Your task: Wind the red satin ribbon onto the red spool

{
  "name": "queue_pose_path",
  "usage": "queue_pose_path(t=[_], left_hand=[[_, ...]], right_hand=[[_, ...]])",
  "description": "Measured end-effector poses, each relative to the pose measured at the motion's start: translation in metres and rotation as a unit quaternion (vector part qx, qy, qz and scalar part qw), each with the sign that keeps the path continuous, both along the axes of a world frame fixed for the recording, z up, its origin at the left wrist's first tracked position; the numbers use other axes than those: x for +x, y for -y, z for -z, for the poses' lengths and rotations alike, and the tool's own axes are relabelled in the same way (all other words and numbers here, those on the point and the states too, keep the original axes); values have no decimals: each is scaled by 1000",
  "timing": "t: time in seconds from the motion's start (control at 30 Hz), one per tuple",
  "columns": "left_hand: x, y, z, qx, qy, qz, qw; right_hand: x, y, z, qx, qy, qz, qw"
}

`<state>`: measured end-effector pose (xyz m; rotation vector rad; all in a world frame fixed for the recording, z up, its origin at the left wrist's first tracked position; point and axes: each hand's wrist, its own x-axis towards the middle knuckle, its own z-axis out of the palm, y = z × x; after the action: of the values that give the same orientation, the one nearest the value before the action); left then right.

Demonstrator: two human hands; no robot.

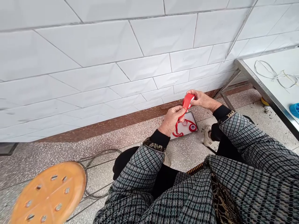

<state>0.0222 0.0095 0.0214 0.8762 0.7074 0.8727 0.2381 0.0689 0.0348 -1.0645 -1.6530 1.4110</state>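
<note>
A roll of red tape (188, 100) with a pale core is held up in front of the wall base. My right hand (202, 100) grips it from the right, its fingers wrapped around the roll. My left hand (172, 119) is closed, pinching the red band that runs down from the roll. Beneath the hands, a shallow white tray (188, 117) with a dark edge rests on the floor. Inside it lie a smaller red roll (192, 127) and a curled red strip (177, 134). The left hand hides part of the tray.
White tiles (98, 49) cover the wall ahead. At lower left stands an orange round stool (48, 198) with holes and wire legs. To the right, a metal-edged table (258, 81) carries loose white cable (275, 74) and a blue round object (294, 109).
</note>
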Motion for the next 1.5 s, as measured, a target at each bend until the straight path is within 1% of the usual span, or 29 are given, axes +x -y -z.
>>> queue_pose_path(t=[0.17, 0.3, 0.43, 0.6, 0.7, 0.8, 0.9, 1.0, 1.1, 1.17, 1.3, 1.5], left_hand=[[1, 0, 0, 12, -15, -38, 999], [0, 0, 0, 4, -5, -27, 1000], [2, 0, 2, 3, 1, -22, 1000], [7, 1, 6, 0, 12, -25, 1000], [10, 2, 7, -13, 28, -30, 999], [12, 2, 7, -16, 37, -37, 999], [13, 2, 7, 2, 15, -62, 998], [16, 3, 10, 19, -12, -100, 995], [20, 3, 13, 21, -5, -159, 987], [22, 2, 14, 22, 1, -177, 984], [20, -2, 15, 21, 0, -133, 991], [14, -8, 21, 8, 13, -118, 993]], right_hand=[[3, -3, -1, -12, -6, 1, 1000], [3, -1, -2, -33, -39, -9, 999], [-2, 2, 0, -72, -102, 9, 992], [-14, 6, 12, -125, -181, 15, 975], [-23, 10, 21, -148, -234, 33, 960], [-29, 13, 24, -165, -265, 39, 949], [-31, 14, 26, -185, -292, 30, 938], [-32, 15, 29, -212, -318, 43, 923], [-36, 17, 34, -233, -346, 57, 907], [-39, 19, 36, -247, -361, 58, 897], [-44, 23, 36, -288, -361, 49, 885], [-51, 28, 31, -326, -373, 108, 862]])
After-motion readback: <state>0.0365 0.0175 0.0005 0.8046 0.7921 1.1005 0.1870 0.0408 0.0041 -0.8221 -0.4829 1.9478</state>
